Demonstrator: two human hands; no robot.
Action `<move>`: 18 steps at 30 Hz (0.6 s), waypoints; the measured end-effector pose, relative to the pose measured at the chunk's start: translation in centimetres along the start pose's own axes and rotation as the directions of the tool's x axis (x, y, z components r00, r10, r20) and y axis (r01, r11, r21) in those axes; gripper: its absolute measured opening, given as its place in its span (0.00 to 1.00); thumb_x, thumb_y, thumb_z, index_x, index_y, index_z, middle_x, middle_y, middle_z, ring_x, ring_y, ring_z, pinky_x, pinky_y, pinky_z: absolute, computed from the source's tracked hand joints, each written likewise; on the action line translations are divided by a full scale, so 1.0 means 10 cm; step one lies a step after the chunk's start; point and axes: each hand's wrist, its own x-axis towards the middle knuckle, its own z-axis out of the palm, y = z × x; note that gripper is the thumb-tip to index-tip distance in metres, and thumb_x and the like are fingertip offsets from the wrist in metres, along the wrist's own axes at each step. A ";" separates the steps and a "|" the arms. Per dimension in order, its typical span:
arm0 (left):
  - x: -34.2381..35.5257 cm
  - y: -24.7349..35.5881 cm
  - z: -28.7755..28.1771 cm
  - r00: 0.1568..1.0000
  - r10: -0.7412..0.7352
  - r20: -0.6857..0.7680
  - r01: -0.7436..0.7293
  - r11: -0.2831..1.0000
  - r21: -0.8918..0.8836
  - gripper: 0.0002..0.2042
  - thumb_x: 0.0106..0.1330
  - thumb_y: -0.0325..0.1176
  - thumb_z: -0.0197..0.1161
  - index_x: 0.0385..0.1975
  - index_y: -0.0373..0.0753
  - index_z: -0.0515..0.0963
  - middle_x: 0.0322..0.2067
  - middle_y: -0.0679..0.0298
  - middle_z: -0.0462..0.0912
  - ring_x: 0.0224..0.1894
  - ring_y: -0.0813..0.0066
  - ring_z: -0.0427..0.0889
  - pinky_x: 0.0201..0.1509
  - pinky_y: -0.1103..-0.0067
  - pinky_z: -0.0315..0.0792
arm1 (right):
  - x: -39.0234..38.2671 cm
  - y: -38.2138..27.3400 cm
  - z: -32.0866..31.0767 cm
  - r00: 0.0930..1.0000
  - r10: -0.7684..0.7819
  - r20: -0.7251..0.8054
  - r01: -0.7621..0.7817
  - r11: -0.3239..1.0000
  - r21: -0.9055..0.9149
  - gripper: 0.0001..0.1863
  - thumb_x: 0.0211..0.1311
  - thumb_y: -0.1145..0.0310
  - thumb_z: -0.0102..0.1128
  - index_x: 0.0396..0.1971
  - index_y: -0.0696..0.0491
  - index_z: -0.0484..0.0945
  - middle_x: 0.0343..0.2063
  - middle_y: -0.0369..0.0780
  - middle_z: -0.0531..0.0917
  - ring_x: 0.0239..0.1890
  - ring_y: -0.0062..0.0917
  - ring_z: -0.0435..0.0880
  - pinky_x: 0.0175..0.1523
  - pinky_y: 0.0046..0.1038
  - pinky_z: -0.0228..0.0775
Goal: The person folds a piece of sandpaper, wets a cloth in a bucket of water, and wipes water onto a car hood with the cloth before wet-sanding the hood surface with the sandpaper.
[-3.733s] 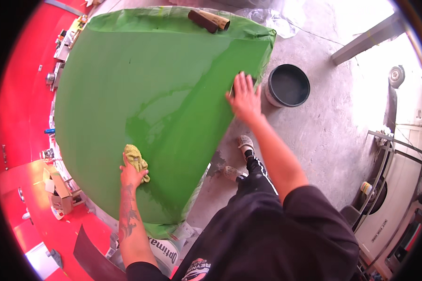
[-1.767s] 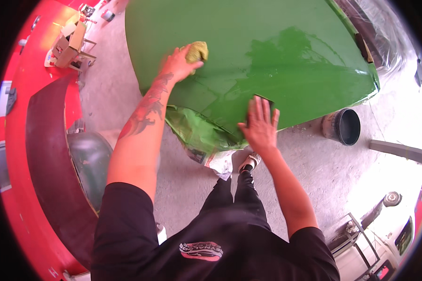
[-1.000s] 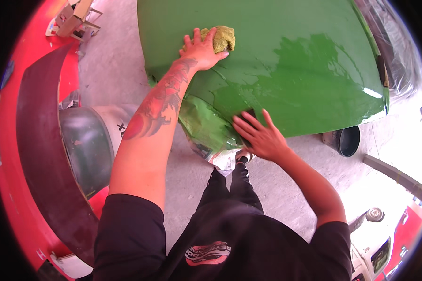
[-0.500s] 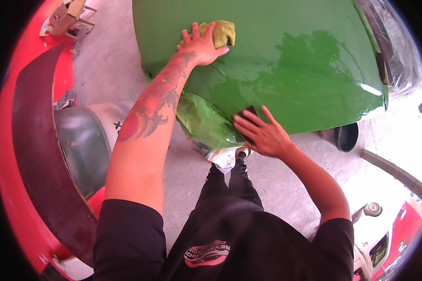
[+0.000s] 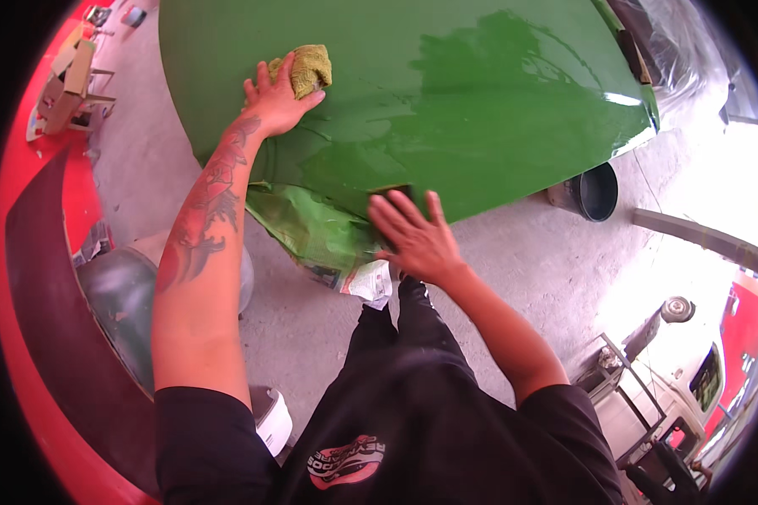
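Observation:
A large green car panel (image 5: 514, 143), wet and glossy over its middle and right, spreads out in front of me. Toward its far left, my left hand (image 5: 276, 103) rests with its fingers and thumb around a crumpled yellow cloth (image 5: 312, 71). My right hand (image 5: 417, 240) lies at the near edge, fingers extended and pressing on a dark rectangular pad (image 5: 393, 191), which looks like a sanding pad; the fingers partly hide it. Just left of that hand, green-stained masking paper (image 5: 307, 223) hangs from the panel's edge.
Under the right side of the panel stands a black bucket (image 5: 596, 192). Beyond it a long grey beam (image 5: 695, 238) lies on the floor. A dark red curved panel (image 5: 55, 337) stands at left, and clear plastic sheeting (image 5: 678, 55) hangs at far right.
The whole view has swung, so the panel and both hands appear further left. My left hand stays on the cloth. My right hand remains on the pad near the edge, more of the pad showing.

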 end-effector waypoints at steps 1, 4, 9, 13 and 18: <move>-0.02 0.03 -0.02 1.000 0.006 0.000 -0.006 1.000 -0.001 0.48 0.56 0.68 0.56 0.72 0.62 0.35 0.72 0.51 0.30 0.72 0.36 0.31 0.70 0.46 0.43 | -0.21 0.17 -0.03 0.992 0.120 0.028 -0.119 0.992 -0.048 0.42 0.61 0.37 0.45 0.71 0.42 0.51 0.73 0.29 0.48 0.75 0.24 0.41 0.73 0.54 0.25; -0.06 0.11 -0.06 1.000 -0.012 0.026 0.012 1.000 -0.013 0.49 0.56 0.68 0.56 0.72 0.62 0.34 0.72 0.50 0.29 0.72 0.36 0.30 0.71 0.47 0.41 | -0.63 0.65 -0.16 0.875 0.481 -0.061 -0.485 0.865 -0.131 0.43 0.62 0.44 0.50 0.72 0.46 0.47 0.73 0.33 0.45 0.75 0.26 0.38 0.72 0.55 0.21; -0.08 0.19 -0.08 0.998 -0.034 0.046 0.034 0.999 -0.002 0.49 0.57 0.68 0.55 0.72 0.61 0.34 0.72 0.48 0.29 0.72 0.37 0.28 0.72 0.50 0.39 | -0.42 0.08 0.06 0.883 0.463 -0.073 -0.467 0.882 -0.063 0.41 0.63 0.44 0.50 0.70 0.50 0.51 0.72 0.39 0.47 0.74 0.33 0.42 0.71 0.56 0.28; 0.01 0.10 -0.03 0.999 0.022 0.027 -0.023 1.000 0.019 0.49 0.57 0.68 0.55 0.72 0.60 0.34 0.71 0.46 0.29 0.72 0.38 0.27 0.72 0.52 0.35 | -0.42 -0.27 0.25 0.980 0.180 -0.087 -0.181 0.983 -0.009 0.38 0.61 0.41 0.50 0.68 0.42 0.56 0.71 0.32 0.52 0.73 0.27 0.47 0.71 0.56 0.33; 0.02 -0.09 -0.05 0.998 0.069 -0.004 -0.069 0.997 0.033 0.49 0.56 0.69 0.55 0.72 0.60 0.34 0.71 0.46 0.28 0.72 0.37 0.27 0.73 0.52 0.35 | -0.78 0.56 0.03 0.808 0.575 -0.129 -0.585 0.810 -0.051 0.40 0.64 0.47 0.49 0.71 0.46 0.49 0.73 0.35 0.47 0.75 0.29 0.41 0.72 0.55 0.25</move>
